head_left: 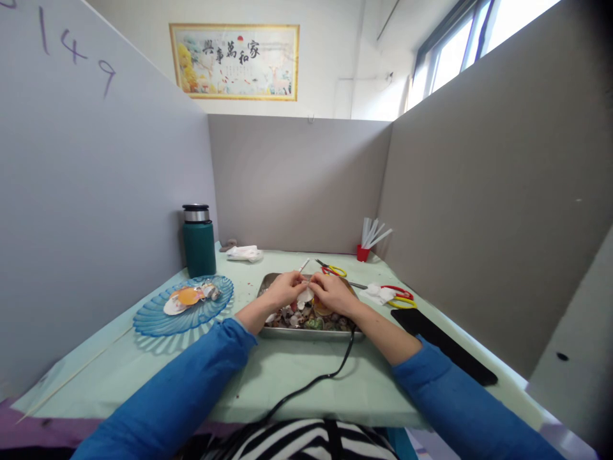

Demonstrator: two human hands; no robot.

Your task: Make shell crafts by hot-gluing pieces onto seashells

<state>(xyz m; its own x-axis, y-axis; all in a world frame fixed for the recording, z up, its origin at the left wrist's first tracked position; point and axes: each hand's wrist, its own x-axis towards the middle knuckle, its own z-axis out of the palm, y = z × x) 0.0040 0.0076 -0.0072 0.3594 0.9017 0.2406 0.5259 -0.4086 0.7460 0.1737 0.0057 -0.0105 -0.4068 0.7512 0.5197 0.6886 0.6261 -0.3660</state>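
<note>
Both my hands meet over a metal tray (268,331) filled with several shells. My left hand (282,289) is closed round a thin white stick that pokes up past its fingers. My right hand (334,292) is closed on a pale scallop shell (304,296) held between the two hands, just above the tray. Both arms wear blue sleeves. A black cable (306,385) runs from under my right wrist back toward my body.
A blue glass plate (158,322) with shells lies at left, a green flask (198,241) behind it. Two scissors (335,270) (401,297), tissue, a red cup of sticks (364,251) and a black pad (445,345) lie right. Grey partitions enclose the table.
</note>
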